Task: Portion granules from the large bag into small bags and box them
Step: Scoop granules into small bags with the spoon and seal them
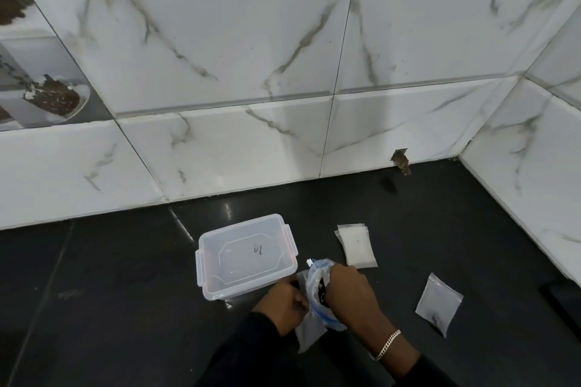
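The large clear bag [316,280] with a blue zip strip stands between my hands on the dark counter, dark granules visible inside. My right hand [349,295] grips its upper edge, fingers curled into the opening. My left hand [287,305] pinches a small clear bag [306,334] held against the large bag's left side. A clear plastic box [245,256] with its lid on sits just left of and behind my hands. One small bag [438,305] holding a few dark granules lies flat to the right.
A stack of empty small bags [356,245] lies behind my right hand. Marble-tiled walls [283,135] enclose the counter at the back and right. A small hole [401,160] shows at the wall's base.
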### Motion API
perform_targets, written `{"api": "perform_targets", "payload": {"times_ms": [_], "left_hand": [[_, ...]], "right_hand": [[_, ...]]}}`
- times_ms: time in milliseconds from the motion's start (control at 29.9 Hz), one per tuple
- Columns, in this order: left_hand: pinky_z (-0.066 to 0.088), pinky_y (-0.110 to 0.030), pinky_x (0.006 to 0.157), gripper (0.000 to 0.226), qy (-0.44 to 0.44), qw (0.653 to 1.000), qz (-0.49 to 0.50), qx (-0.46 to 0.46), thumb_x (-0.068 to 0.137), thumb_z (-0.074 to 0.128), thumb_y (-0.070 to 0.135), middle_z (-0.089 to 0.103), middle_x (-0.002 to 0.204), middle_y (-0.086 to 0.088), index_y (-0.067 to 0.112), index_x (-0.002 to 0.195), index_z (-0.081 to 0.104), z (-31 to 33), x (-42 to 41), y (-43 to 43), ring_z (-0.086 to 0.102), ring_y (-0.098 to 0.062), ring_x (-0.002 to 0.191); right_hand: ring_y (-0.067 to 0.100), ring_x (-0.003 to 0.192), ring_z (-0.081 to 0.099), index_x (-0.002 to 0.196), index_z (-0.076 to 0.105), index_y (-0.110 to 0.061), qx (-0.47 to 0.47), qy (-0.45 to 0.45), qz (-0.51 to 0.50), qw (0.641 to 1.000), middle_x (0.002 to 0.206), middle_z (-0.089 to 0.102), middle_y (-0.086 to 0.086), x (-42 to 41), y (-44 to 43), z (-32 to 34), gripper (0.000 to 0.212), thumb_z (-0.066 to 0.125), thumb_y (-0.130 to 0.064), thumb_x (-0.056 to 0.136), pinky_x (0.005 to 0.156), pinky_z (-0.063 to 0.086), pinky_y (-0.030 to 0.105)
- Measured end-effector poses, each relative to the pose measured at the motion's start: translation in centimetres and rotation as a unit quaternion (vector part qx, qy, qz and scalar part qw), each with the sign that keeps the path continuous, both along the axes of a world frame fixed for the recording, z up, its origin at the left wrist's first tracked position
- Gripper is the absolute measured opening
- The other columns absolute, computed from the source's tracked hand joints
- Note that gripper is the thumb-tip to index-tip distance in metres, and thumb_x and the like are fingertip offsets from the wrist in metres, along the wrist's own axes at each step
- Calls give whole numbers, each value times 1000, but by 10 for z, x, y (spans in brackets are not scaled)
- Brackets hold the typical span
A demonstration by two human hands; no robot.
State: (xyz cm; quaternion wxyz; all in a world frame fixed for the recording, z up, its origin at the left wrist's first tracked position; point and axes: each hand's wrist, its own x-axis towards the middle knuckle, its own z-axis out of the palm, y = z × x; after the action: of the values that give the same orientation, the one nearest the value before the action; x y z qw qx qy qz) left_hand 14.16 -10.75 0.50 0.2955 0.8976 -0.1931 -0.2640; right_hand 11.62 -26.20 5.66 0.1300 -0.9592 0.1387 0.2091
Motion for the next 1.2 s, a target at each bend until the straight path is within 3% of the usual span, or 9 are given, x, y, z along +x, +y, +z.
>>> {"api": "perform_targets", "payload": {"times_ms": [134, 267, 334, 435, 568, 702, 970, 1070, 1204], "left_hand": [[51, -26, 92, 24, 38, 999, 29, -21, 88, 56, 11, 65, 120, 1, 13, 105, 73, -4, 8, -15, 62, -14, 106], [38, 2, 77, 25, -2, 999, 25, -40, 93, 53, 6, 61, 122, 7, 14, 105, 73, -4, 2, -19, 55, -3, 102], [33, 2, 86, 27, 3, 998, 15, -63, 94, 52, 6, 59, 123, 13, 17, 108, 73, -1, -1, -21, 51, 2, 108], [46, -20, 99, 32, 51, 994, 16, -95, 91, 52, 3, 58, 123, 18, 20, 108, 73, 4, -2, -19, 53, 1, 113], [52, -15, 64, 34, 84, 989, 40, -119, 89, 52, -2, 60, 121, 14, 19, 103, 74, 9, -2, -8, 63, -3, 91], [48, -13, 58, 37, 102, 984, 67, -129, 91, 50, -2, 62, 115, 17, 24, 103, 74, 15, -7, -1, 62, 1, 67], [52, -24, 91, 25, -30, 992, 111, -60, 88, 62, 16, 63, 103, 17, 33, 71, 67, 23, -20, 14, 59, 3, 92], [39, -2, 80, 15, -114, 988, 97, -32, 90, 60, 19, 61, 103, 14, 20, 82, 72, 36, -29, 22, 55, 6, 90], [42, -5, 74, 12, -201, 975, 83, -40, 90, 60, 17, 59, 97, 15, 19, 86, 71, 65, -40, 24, 57, 2, 83]], "right_hand": [[18, 116, 61, 128, 56, -15, 11, -6, -7, 1000, 128, 62, 4, 2, -7, -4, 31, 51, -30, 101, 95, 45, 24], [21, 134, 48, 143, 41, -12, 50, 54, -64, 995, 146, 48, 10, 2, -18, -11, 47, 53, -31, 101, 109, 36, 29], [30, 120, 59, 128, 55, -8, 57, 20, -80, 995, 130, 60, 16, 3, -19, -9, 31, 48, -24, 102, 100, 46, 38], [27, 102, 66, 110, 63, -5, 94, -16, -131, 987, 109, 68, 12, 2, -24, -8, 23, 51, -21, 99, 88, 52, 36], [10, 53, 59, 86, 74, -6, 275, 49, -222, 934, 70, 67, 4, 5, -44, -6, 14, 74, -20, 85, 54, 53, 23], [8, 39, 39, 82, 74, -2, 372, 67, -308, 873, 51, 49, -2, -6, -54, 3, 11, 71, -13, 83, 41, 31, 20], [5, 37, 46, 77, 75, -3, 320, -6, -213, 923, 53, 57, 1, -16, -59, 14, 18, 66, -14, 89, 42, 39, 18], [1, 40, 50, 77, 75, -2, 266, -39, -172, 948, 54, 59, -1, -20, -62, 19, 22, 64, -17, 90, 48, 42, 17], [-4, 49, 56, 74, 75, -7, 202, -78, -109, 970, 59, 62, -3, -29, -63, 34, 20, 67, -18, 89, 48, 41, 9]]}}
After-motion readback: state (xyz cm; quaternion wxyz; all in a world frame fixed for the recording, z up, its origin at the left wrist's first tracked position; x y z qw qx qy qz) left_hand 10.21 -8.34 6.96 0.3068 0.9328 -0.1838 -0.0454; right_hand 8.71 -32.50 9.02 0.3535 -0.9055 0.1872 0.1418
